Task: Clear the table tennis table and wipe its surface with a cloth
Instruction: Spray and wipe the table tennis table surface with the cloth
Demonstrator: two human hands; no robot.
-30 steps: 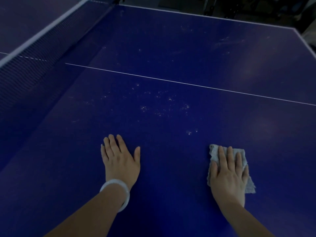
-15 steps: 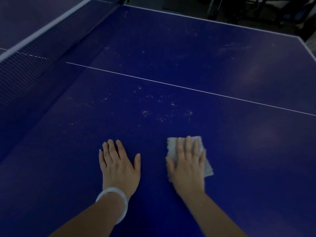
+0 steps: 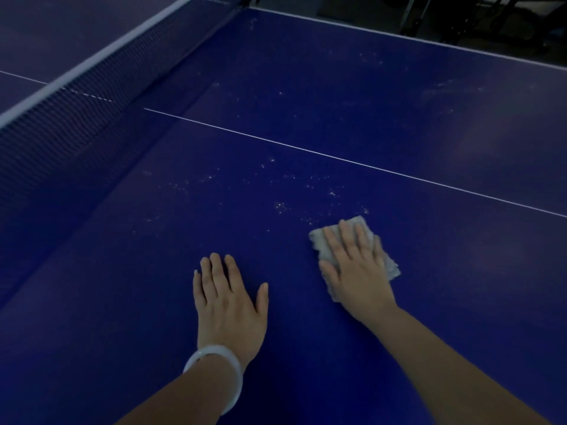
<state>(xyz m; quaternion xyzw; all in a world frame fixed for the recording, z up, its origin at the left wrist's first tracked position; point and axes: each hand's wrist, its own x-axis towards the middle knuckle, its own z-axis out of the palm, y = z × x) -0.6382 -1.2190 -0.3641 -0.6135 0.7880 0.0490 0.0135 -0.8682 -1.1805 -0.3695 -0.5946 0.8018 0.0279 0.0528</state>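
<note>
The blue table tennis table (image 3: 399,124) fills the view, with pale dusty specks (image 3: 282,207) scattered near its white centre line. My right hand (image 3: 356,271) lies flat with straight fingers on a grey cloth (image 3: 319,240), pressing it to the surface just below the specks. My left hand (image 3: 228,302) rests flat on the bare table to the left of the cloth, fingers spread, with a white bangle on the wrist. Most of the cloth is hidden under my right hand.
The net (image 3: 76,96) with its white top band runs diagonally across the upper left. The table's far edge (image 3: 399,33) has a white line, with dark floor and furniture legs (image 3: 429,16) beyond it.
My right hand slid the cloth leftwards towards my left hand, then forward and a little right to the edge of the specks. My left hand stayed planted.
</note>
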